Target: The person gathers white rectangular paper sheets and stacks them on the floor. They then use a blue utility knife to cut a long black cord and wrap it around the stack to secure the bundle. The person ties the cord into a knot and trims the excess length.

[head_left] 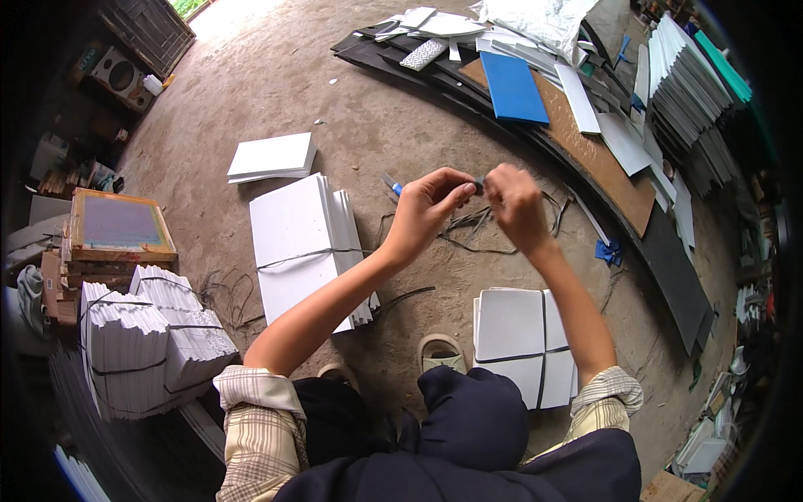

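My left hand (pixel 431 205) and my right hand (pixel 513 201) are raised close together above the floor, fingers pinched. Between their fingertips is a short dark piece of black strap (pixel 479 186); most of it is hidden by the fingers, and the right hand is slightly blurred. Loose black straps (pixel 481 240) lie tangled on the ground beneath. Left of them, a stack of white sheets (pixel 288 226) has a black strap across it. A blue-handled cutter (pixel 395 187) lies just beyond my left wrist. Near my right forearm sits a white stack (pixel 512 326) tied crosswise.
A smaller white stack (pixel 272 156) lies farther off. Strapped white bundles (pixel 125 360) stand at left beside a wooden frame (pixel 121 222). Dark boards (pixel 669 268) at right carry a brown panel (pixel 602 176), a blue sheet (pixel 512 88) and white offcuts. A blue scrap (pixel 609 251) is on the floor.
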{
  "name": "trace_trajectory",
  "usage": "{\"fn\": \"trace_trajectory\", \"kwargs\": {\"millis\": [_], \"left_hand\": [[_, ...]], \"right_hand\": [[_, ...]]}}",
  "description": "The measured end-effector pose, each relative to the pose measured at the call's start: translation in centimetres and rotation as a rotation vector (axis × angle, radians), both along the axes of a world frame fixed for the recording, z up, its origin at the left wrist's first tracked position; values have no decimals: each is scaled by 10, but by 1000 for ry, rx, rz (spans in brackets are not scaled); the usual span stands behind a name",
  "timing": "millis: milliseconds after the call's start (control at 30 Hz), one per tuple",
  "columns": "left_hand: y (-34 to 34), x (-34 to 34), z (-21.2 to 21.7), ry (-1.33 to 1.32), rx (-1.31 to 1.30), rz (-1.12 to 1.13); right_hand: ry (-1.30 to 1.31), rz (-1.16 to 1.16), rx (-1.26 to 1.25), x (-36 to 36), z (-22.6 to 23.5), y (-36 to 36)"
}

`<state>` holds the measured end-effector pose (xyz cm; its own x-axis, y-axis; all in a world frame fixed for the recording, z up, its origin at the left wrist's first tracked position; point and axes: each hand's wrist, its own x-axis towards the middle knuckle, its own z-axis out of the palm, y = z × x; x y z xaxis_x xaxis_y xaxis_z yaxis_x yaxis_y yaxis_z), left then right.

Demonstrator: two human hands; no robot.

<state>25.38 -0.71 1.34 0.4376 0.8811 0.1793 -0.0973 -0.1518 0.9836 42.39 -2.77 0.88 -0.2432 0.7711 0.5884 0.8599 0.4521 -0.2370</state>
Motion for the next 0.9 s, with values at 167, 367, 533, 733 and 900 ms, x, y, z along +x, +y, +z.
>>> {"fn": "trace_trajectory", "kwargs": {"millis": [167,367,533,733,900], "left_hand": [[3,7,-6,158,220,276],[2,16,-4,209,120,369],[8,11,-2,191,33,219],[6,9,-10,221,423,209],[14,1,-15,284,641,165]], "right_hand": [[82,70,-82,-22,-15,-8],[57,65,-129,-19,-10,-8],[221,52,-268,-18,0,-11],[504,92,-510,-7,3,-9],[737,161,-718,-3,1,-7]]}}
